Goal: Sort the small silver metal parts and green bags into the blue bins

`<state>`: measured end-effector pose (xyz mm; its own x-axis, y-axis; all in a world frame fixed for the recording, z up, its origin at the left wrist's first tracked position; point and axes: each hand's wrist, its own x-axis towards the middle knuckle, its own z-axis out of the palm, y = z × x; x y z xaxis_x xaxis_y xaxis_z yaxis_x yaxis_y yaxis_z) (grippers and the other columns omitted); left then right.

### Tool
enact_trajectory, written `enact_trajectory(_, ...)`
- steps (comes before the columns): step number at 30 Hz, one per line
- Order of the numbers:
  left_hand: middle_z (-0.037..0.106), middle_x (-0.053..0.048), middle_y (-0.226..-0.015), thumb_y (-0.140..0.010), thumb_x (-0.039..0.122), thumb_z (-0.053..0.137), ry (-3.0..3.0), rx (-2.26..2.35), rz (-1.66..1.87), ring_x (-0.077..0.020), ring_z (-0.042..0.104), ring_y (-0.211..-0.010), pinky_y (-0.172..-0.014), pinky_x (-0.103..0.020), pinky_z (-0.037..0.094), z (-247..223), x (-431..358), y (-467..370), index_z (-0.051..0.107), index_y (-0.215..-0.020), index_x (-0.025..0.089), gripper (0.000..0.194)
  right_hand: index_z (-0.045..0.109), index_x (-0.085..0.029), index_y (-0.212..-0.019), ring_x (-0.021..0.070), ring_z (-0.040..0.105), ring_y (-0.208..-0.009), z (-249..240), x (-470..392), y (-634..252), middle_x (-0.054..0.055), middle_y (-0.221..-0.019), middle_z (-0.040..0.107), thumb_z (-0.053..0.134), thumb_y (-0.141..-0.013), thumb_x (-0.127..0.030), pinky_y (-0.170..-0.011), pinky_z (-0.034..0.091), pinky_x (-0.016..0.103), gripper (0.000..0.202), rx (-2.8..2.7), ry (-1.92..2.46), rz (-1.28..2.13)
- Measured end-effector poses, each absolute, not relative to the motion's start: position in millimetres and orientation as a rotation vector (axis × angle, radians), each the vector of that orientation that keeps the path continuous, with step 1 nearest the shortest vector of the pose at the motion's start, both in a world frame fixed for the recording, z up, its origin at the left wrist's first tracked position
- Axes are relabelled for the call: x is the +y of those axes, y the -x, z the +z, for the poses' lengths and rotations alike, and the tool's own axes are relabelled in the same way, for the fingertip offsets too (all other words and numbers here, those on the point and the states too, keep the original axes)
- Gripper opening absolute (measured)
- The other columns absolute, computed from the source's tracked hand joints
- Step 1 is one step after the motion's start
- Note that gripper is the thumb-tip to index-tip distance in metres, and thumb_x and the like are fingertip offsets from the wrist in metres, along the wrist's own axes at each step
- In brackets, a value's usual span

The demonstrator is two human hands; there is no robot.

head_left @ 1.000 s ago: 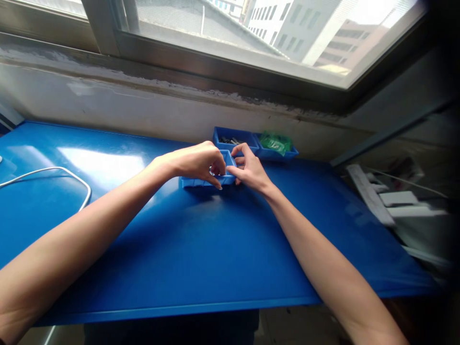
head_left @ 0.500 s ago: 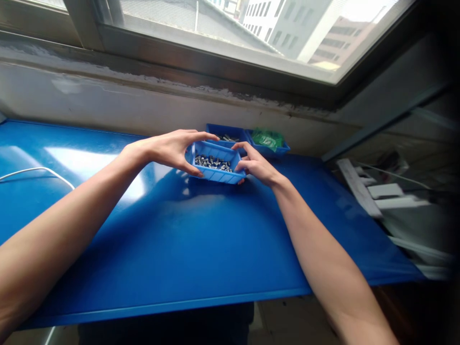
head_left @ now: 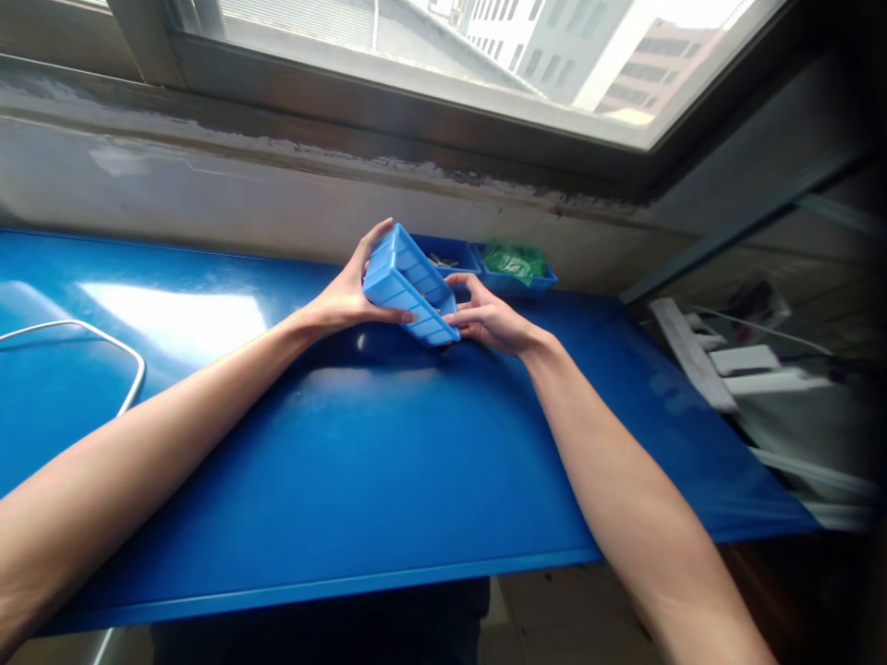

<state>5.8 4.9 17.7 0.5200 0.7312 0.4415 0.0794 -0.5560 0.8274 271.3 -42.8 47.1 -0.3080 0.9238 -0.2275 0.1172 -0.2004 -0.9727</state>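
A light-blue plastic bin (head_left: 406,294) is tilted steeply over the table, its left end raised and its right end low. My left hand (head_left: 357,288) grips the raised end, thumb along the near wall and fingers round the far side. At the low end my right hand (head_left: 489,316) holds the bin between thumb and fingers. Most of the screws inside are hidden by the near wall. Just behind stand a darker blue bin (head_left: 463,260) with metal parts in it and another blue bin (head_left: 533,284) holding a green plastic bag (head_left: 514,260).
The blue table (head_left: 416,462) runs along the wall under a window (head_left: 416,78). A white cable (head_left: 135,374) curves over its left side. Beyond the right edge are white frame pieces (head_left: 748,369).
My left hand has lifted its end of the bin, so the bin has gone from nearly level to steeply tilted down to the right. The right hand has barely moved.
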Motion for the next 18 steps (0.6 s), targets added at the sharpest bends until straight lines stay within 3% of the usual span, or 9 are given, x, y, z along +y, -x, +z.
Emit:
enact_trajectory(3,0.04,-0.013,-0.162,-0.056,0.07,0.091,-1.975,0.691,1.113,-0.043,0.043,-0.147,-0.118,-0.054,0.044,17,8,-8,0.025,-0.164,0.031,0.133,0.055,-0.028,-0.12,0.0169,0.069,-0.069,46,-40,-270,-0.003,-0.079,0.071,0.076,-0.072,-0.027,-0.065,0.057,0.029,0.052,-1.451,1.281,1.463)
enact_trajectory(6,0.041,-0.015,-0.158,-0.057,0.064,0.092,-1.98,0.687,1.096,-0.0408,0.048,-0.144,-0.116,-0.054,0.046,21,9,-8,0.026,-0.162,0.03,0.128,0.069,-0.021,-0.103,0.0172,0.067,-0.073,42,-32,-268,0.004,-0.085,0.072,0.07,-0.084,-0.044,-0.062,0.055,0.027,0.03,-1.49,1.384,1.148)
enact_trajectory(10,0.042,-0.016,-0.158,-0.059,0.061,0.092,-2.001,0.674,1.109,-0.0411,0.051,-0.141,-0.114,-0.053,0.048,28,4,-10,0.025,-0.163,0.031,0.128,0.071,-0.018,-0.088,0.0234,0.072,-0.09,34,-28,-255,0.013,-0.095,0.076,0.051,-0.092,-0.071,-0.077,0.059,0.032,0.056,-1.331,1.404,1.014)
enact_trajectory(14,0.044,-0.014,-0.159,-0.061,0.06,0.092,-1.985,0.671,1.107,-0.0399,0.057,-0.136,-0.113,-0.052,0.05,33,-5,-16,0.018,-0.166,0.036,0.13,0.07,-0.022,-0.101,0.0277,0.073,-0.097,22,-32,-231,0.012,-0.094,0.077,0.035,-0.09,-0.085,-0.087,0.06,0.038,0.073,-1.302,1.311,0.994)
enact_trajectory(18,0.047,-0.013,-0.158,-0.062,0.06,0.093,-1.902,0.637,1.093,-0.0386,0.06,-0.133,-0.109,-0.051,0.054,33,-10,-25,0.004,-0.169,0.038,0.142,0.069,-0.021,-0.114,0.0273,0.073,-0.094,9,-33,-219,0.011,-0.096,0.077,0.026,-0.088,-0.089,-0.086,0.059,0.039,0.085,-1.354,1.237,0.948)
